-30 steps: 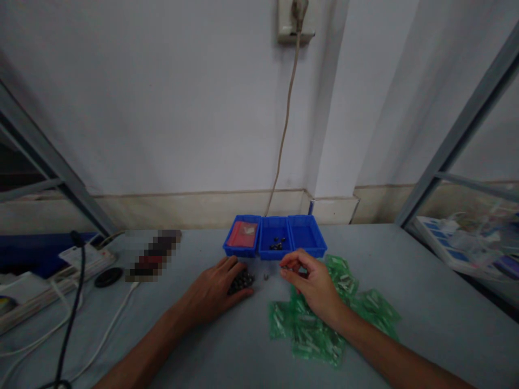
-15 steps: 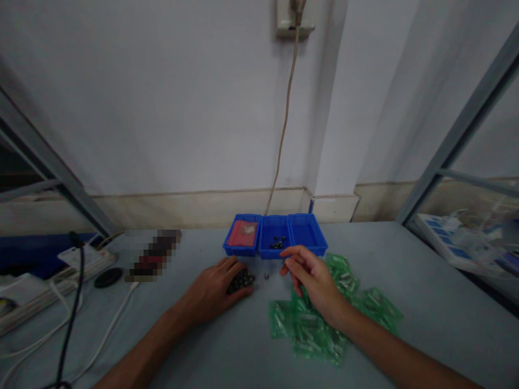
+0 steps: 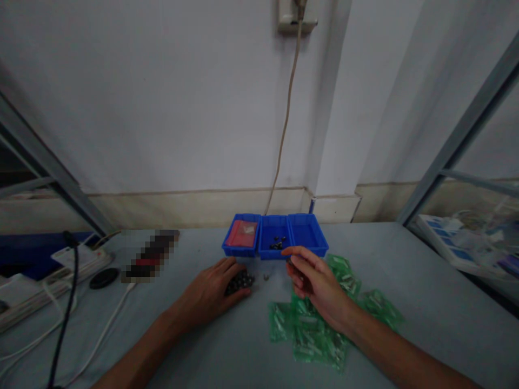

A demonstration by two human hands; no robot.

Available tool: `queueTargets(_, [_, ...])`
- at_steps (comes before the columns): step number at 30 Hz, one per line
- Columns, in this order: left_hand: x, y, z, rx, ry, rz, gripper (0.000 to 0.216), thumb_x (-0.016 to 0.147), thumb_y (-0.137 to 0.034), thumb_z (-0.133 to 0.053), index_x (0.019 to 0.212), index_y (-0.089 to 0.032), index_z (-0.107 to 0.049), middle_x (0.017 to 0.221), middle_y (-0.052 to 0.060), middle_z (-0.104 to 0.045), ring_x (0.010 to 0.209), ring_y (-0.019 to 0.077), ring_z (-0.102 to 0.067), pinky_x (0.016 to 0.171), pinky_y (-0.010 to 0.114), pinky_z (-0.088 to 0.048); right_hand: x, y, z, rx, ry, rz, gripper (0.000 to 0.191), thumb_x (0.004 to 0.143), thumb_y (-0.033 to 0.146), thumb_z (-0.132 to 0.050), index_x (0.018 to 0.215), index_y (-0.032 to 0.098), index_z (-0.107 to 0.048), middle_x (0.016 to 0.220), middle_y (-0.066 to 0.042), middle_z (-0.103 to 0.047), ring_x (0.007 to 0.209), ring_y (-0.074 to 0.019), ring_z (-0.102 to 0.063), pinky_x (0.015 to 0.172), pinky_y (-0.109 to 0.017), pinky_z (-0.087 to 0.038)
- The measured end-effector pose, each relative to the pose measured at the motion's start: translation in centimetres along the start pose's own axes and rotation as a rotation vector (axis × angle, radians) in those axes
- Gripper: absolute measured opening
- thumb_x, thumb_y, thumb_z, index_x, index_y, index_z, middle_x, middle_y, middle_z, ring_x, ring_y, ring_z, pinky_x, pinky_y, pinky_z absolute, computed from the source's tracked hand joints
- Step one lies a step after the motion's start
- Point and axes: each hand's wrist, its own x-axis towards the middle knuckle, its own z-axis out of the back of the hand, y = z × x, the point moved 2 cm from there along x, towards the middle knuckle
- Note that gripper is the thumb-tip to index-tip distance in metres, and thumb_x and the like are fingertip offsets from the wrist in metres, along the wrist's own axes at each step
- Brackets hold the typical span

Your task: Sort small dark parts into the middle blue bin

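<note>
My left hand (image 3: 213, 283) rests on the table, curled round a heap of small, dark, shiny metal parts (image 3: 240, 282). The heap lies between its fingers and thumb. One loose metal part (image 3: 266, 277) sits on the table between my two hands. My right hand (image 3: 314, 281) is raised just in front of the blue bins, its thumb and index finger pinched on a small dark part (image 3: 289, 261), mostly hidden by the fingers. Behind it, the middle blue bin (image 3: 273, 224) contains several similar metal parts. Green plastic packets (image 3: 312, 343) with silvery contents lie beneath and around my right hand.
The left blue bin (image 3: 227, 250) holds a red packet (image 3: 242, 234); the right blue bin (image 3: 308, 229) stands beside the middle one. A blurred-out device (image 3: 150, 256), black disc (image 3: 104, 278), cables and a power strip (image 3: 91, 262) lie at left. Metal frames flank the table.
My right hand has moved slightly right, and its fingers have curled in more. My left hand stays round the heap. The view has shifted a little.
</note>
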Motion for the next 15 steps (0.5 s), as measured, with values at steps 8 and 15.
queueTargets(8, [0.01, -0.04, 0.23, -0.012, 0.019, 0.016, 0.04, 0.103, -0.058, -0.066, 0.129, -0.028, -0.07, 0.128, 0.008, -0.072, 0.112, 0.0288, -0.073, 0.098, 0.042, -0.06, -0.37, 0.05, 0.49, -0.482, -0.189, 0.416, 0.023, 0.097, 0.042, -0.075, 0.114, 0.027, -0.079, 0.09, -0.004, -0.067, 0.078, -0.022, -0.062, 0.065, -0.032, -0.052])
queueTargets(15, [-0.02, 0.05, 0.08, 0.007, 0.03, 0.019, 0.041, 0.104, -0.057, -0.066, 0.13, -0.027, -0.068, 0.131, 0.01, -0.071, 0.115, 0.0309, -0.072, 0.099, 0.046, -0.06, -0.63, 0.27, 0.43, -0.692, -0.155, 0.579, 0.007, 0.095, 0.025, -0.077, 0.1, 0.029, -0.08, 0.089, -0.004, -0.069, 0.082, -0.0245, -0.061, 0.077, -0.037, -0.048])
